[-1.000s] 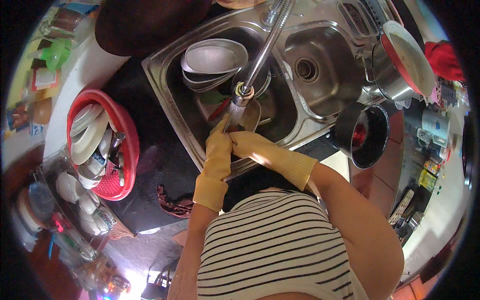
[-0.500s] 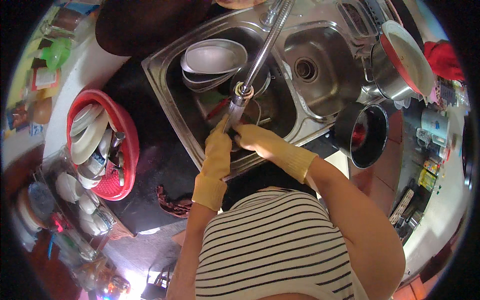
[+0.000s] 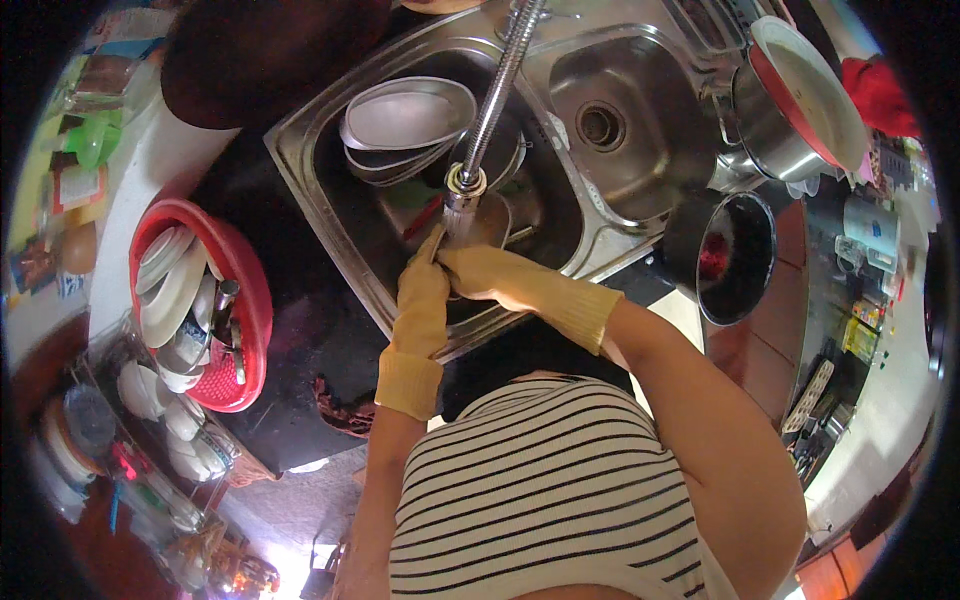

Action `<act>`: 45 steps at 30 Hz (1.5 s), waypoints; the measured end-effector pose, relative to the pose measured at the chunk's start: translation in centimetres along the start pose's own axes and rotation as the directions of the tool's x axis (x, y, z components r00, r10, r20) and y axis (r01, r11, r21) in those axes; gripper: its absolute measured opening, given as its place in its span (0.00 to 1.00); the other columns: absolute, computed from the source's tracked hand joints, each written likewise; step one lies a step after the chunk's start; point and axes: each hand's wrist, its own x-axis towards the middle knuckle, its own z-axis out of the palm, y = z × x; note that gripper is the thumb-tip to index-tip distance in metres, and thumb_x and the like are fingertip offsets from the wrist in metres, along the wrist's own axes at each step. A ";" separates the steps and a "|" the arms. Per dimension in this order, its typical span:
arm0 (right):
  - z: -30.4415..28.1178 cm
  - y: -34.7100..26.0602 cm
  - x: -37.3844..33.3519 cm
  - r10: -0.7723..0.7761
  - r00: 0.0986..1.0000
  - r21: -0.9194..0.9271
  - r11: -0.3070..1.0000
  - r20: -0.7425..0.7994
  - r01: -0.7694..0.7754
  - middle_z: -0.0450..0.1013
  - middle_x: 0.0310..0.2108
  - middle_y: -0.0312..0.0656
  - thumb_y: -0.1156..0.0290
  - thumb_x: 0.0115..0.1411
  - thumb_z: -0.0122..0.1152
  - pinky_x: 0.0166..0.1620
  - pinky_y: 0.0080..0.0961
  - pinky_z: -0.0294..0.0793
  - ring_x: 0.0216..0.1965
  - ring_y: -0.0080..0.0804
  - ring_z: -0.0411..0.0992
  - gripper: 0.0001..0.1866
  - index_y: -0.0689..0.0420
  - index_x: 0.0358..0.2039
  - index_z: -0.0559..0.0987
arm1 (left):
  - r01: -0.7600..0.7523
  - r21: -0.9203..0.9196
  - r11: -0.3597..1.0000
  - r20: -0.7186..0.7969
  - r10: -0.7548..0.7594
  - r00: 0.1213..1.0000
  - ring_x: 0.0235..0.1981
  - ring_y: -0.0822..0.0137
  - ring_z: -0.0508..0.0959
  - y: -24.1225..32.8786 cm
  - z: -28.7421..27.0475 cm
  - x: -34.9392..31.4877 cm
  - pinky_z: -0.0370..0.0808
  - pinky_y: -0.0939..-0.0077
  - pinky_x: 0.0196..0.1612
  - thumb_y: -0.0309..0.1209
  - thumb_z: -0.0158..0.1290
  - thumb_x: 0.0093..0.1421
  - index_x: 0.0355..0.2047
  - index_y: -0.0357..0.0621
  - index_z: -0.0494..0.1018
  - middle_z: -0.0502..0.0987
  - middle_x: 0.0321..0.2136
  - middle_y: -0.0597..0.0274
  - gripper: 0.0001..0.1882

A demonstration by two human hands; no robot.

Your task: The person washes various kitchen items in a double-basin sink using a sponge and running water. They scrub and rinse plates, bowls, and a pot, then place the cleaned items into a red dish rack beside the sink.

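Observation:
Both of my hands wear yellow rubber gloves and meet at the near side of the left sink basin (image 3: 330,180). My left hand (image 3: 422,280) is closed with its fingers pointing up toward the stream. Close against it, my right hand (image 3: 478,271) curls inward from the right. What they hold between them is mostly hidden. Just above them hangs the faucet's flexible metal hose (image 3: 492,115), with water running from its spout (image 3: 465,187). Oval light metal bowls (image 3: 410,114) lie stacked at the back of this basin. A red-handled utensil (image 3: 423,217) rests nearby.
A red plastic basket (image 3: 258,330) with plates, bowls and utensils stands left on the black counter. Right are the second basin (image 3: 645,130), a black pot (image 3: 735,258) and a steel pot (image 3: 765,125). A dark red cloth (image 3: 340,410) lies at the counter's near edge.
The view has shifted slightly, so the sink appears a little further left. My gloved hands stay together below the spout, with the right hand's fingers closer to the left hand.

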 end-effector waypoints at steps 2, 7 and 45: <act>-1.1 -0.2 0.4 0.122 0.990 -0.089 0.988 -0.067 -0.128 0.77 0.50 0.54 0.68 0.57 0.57 0.52 0.45 0.74 0.52 0.53 0.76 0.21 0.54 0.53 0.78 | -0.044 0.086 0.995 -0.017 0.045 0.999 0.56 0.44 0.75 -1.0 0.5 0.8 0.71 0.60 0.60 0.20 0.42 0.61 0.65 0.72 0.67 0.74 0.57 0.43 0.35; -3.4 4.0 3.3 0.217 0.974 -0.557 0.818 0.066 -0.144 0.79 0.48 0.48 0.67 0.56 0.59 0.52 0.42 0.75 0.52 0.45 0.76 0.20 0.51 0.51 0.80 | -0.228 0.266 0.937 -0.143 0.272 0.952 0.56 0.46 0.75 -1.6 1.8 -0.6 0.72 0.55 0.58 0.20 0.42 0.60 0.64 0.75 0.67 0.75 0.55 0.47 0.36; 1.5 1.4 1.5 0.112 0.987 -0.213 0.973 0.117 -0.086 0.78 0.47 0.51 0.60 0.55 0.65 0.50 0.46 0.76 0.50 0.55 0.75 0.24 0.50 0.53 0.78 | -0.306 0.363 0.880 -0.010 0.332 0.943 0.51 0.50 0.79 0.2 -0.2 5.8 0.75 0.60 0.55 0.25 0.45 0.61 0.54 0.75 0.77 0.78 0.52 0.54 0.27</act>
